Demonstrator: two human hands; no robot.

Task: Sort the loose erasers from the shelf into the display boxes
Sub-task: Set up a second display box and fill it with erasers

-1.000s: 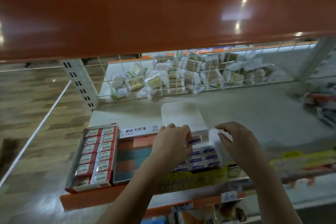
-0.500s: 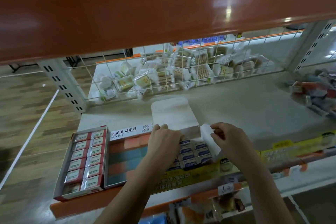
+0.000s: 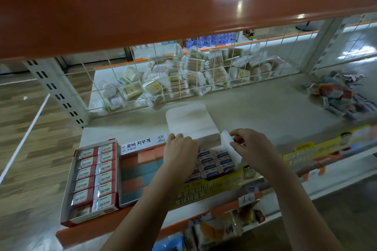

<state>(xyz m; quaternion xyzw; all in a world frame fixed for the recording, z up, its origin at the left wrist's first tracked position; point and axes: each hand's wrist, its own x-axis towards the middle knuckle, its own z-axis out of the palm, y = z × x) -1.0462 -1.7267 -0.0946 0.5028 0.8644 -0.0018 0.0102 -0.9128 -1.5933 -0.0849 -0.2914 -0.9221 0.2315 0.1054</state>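
Three display boxes stand side by side at the shelf's front. The left box (image 3: 69, 199) holds red-and-white erasers (image 3: 95, 171). The middle box (image 3: 140, 144) holds orange and teal erasers (image 3: 140, 169). The right white box (image 3: 210, 140) holds white-and-blue erasers (image 3: 214, 164), and its lid (image 3: 188, 122) is folded back onto the shelf. My left hand (image 3: 180, 157) rests curled over the left part of this box, its fingertips at the back wall. My right hand (image 3: 253, 149) pinches the box's white side flap (image 3: 229, 146).
A pile of loose wrapped erasers (image 3: 338, 96) lies at the shelf's far right. Behind a wire grid (image 3: 183, 79) sit packs of cotton swabs. An orange shelf (image 3: 163, 2) hangs close overhead. Yellow price strips (image 3: 306, 151) line the front edge; goods fill the shelf below.
The view has dropped and swung so the boxes lie lower in frame. My right hand has closed onto the side flap of the white box; my left hand stays on the box.
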